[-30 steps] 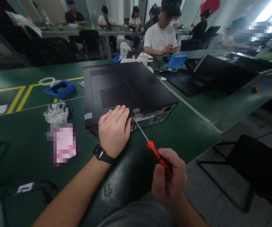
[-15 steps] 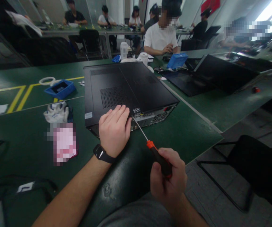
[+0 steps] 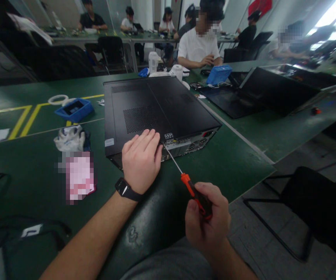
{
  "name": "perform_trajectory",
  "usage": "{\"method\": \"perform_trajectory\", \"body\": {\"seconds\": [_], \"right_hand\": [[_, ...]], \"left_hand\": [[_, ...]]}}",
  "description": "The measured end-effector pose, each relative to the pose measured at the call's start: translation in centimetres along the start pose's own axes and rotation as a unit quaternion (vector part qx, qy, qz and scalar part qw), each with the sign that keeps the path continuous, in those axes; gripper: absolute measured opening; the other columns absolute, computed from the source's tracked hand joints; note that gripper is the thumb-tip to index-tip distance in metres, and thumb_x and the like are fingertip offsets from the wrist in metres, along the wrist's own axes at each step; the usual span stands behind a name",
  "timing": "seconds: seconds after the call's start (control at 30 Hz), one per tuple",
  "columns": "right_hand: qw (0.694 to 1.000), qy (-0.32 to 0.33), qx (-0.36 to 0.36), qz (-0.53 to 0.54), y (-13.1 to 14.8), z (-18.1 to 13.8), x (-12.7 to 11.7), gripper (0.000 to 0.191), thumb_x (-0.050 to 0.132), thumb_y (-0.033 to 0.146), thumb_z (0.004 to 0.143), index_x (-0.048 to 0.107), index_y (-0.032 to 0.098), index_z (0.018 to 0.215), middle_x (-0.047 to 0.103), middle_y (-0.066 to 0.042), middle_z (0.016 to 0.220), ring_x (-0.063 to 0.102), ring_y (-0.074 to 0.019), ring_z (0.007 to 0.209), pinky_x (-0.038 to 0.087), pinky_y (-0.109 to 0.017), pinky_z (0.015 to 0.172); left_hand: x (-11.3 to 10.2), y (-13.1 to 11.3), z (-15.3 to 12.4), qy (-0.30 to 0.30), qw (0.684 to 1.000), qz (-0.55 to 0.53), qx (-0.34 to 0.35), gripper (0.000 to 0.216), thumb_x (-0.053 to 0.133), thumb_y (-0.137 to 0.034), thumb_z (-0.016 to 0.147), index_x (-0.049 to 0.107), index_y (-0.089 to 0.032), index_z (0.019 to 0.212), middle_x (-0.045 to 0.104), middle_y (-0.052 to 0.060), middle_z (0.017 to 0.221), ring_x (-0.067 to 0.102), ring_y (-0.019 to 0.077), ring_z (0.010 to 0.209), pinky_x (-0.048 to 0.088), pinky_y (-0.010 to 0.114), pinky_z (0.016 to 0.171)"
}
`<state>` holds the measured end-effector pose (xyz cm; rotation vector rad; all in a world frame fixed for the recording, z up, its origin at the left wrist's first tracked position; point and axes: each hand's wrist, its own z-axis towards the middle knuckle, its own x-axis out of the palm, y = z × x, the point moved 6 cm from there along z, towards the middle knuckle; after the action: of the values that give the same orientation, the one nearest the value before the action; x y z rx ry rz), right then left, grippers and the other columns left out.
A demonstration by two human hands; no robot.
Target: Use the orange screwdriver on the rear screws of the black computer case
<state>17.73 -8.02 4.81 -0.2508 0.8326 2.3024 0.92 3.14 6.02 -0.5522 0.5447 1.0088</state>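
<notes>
A black desktop computer case [image 3: 135,93] lies flat on the green table, its rear panel with ports and a fan grille [image 3: 196,144] turned towards me. My left hand [image 3: 142,153] rests on the near edge of its top, fingers stretched out together. In my right hand [image 3: 210,217] is a screwdriver [image 3: 187,182] with an orange and black handle, gripped between thumb and fingers. Its thin shaft points up and left to the rear edge of the case, just beside my left fingers. The tip and whatever it touches are too small to make out.
Left of the case lie a blue tray [image 3: 76,111], work gloves [image 3: 71,139] and a blurred pink item [image 3: 80,175]. Black cables [image 3: 53,227] lie at lower left. Opened dark equipment [image 3: 275,91] stands on the right; a black chair [image 3: 319,210] is below it. Several people sit beyond.
The screwdriver handle has turned about its axis in my right hand, showing more orange now. The shaft and my left hand stay in place. A dark panel now shows before a far person.
</notes>
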Motion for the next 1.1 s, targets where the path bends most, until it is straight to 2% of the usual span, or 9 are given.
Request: {"method": "perform_trajectory", "body": {"seconds": [0.13,0.27,0.4,0.53,0.73,0.8,0.97,1.1], "right_hand": [[1.0,-0.007,0.003,-0.019,0.1,0.04,0.02,0.036,0.061,0.013,0.091,0.058,0.022,0.126,0.07,-0.005,0.097,0.071,-0.0177,0.077,0.061,-0.031,0.064],[0.999,-0.002,0.035,-0.01,-0.48,-0.51,0.05,0.035,0.061,0.016,0.093,0.059,0.02,0.127,0.071,-0.006,0.101,0.072,-0.0169,0.077,0.06,-0.029,0.06],[1.0,0.006,0.002,0.021,-0.26,-0.2,0.18,0.042,0.06,0.015,0.089,0.056,0.018,0.131,0.069,-0.008,0.105,0.071,-0.0191,0.086,0.062,-0.033,0.069],[1.0,0.002,-0.015,0.017,0.11,0.35,0.14,0.043,0.06,0.013,0.087,0.056,0.02,0.129,0.069,-0.007,0.105,0.071,-0.0199,0.088,0.062,-0.035,0.07],[0.999,-0.001,0.026,-0.019,-0.27,-0.34,-0.02,0.034,0.061,0.016,0.093,0.059,0.022,0.126,0.072,-0.005,0.101,0.072,-0.0168,0.077,0.061,-0.03,0.063],[1.0,0.002,0.03,-0.003,-0.43,-0.5,0.01,0.035,0.06,0.017,0.093,0.058,0.02,0.128,0.071,-0.006,0.103,0.072,-0.0167,0.079,0.062,-0.03,0.064],[0.999,0.007,-0.022,0.038,-0.03,0.02,0.21,0.043,0.058,0.016,0.089,0.056,0.017,0.132,0.068,-0.009,0.106,0.07,-0.0209,0.09,0.064,-0.037,0.073],[0.999,0.0,-0.016,0.03,-0.15,0.18,0.23,0.045,0.06,0.013,0.087,0.056,0.019,0.132,0.068,-0.008,0.107,0.07,-0.0202,0.091,0.064,-0.037,0.075]], "left_hand": [[0.11,0.15,-0.05,0.006,1.0,-0.019,-0.012,0.036,0.061,-0.022,0.098,0.07,-0.021,0.132,0.072,0.01,0.139,0.067,0.03,0.132,0.047,0.05,0.112],[0.11,0.12,-0.08,0.005,1.0,-0.01,-0.006,0.035,0.06,-0.022,0.098,0.07,-0.019,0.132,0.073,0.011,0.138,0.067,0.0294,0.132,0.047,0.049,0.111],[0.11,0.12,-0.02,0.006,1.0,-0.006,-0.004,0.036,0.061,-0.022,0.098,0.069,-0.02,0.133,0.072,0.011,0.138,0.067,0.0299,0.131,0.048,0.05,0.111],[0.1,0.11,0.04,0.007,1.0,-0.005,-0.006,0.036,0.061,-0.023,0.098,0.07,-0.022,0.133,0.073,0.011,0.138,0.068,0.0304,0.131,0.048,0.051,0.111],[0.12,0.13,0.02,0.008,1.0,-0.015,-0.01,0.036,0.061,-0.022,0.098,0.07,-0.021,0.133,0.073,0.011,0.138,0.067,0.0304,0.131,0.048,0.051,0.111],[0.15,0.17,0.01,0.01,1.0,-0.022,-0.015,0.036,0.061,-0.022,0.097,0.07,-0.02,0.132,0.072,0.011,0.138,0.067,0.0306,0.132,0.047,0.051,0.112],[0.03,0.08,0.05,0.004,1.0,-0.006,-0.008,0.034,0.06,-0.023,0.099,0.071,-0.02,0.13,0.074,0.011,0.136,0.068,0.0301,0.13,0.048,0.049,0.111],[0.04,0.06,0.04,0.002,1.0,-0.001,-0.001,0.034,0.06,-0.022,0.098,0.07,-0.021,0.131,0.074,0.01,0.136,0.068,0.0297,0.13,0.049,0.049,0.11]]}}
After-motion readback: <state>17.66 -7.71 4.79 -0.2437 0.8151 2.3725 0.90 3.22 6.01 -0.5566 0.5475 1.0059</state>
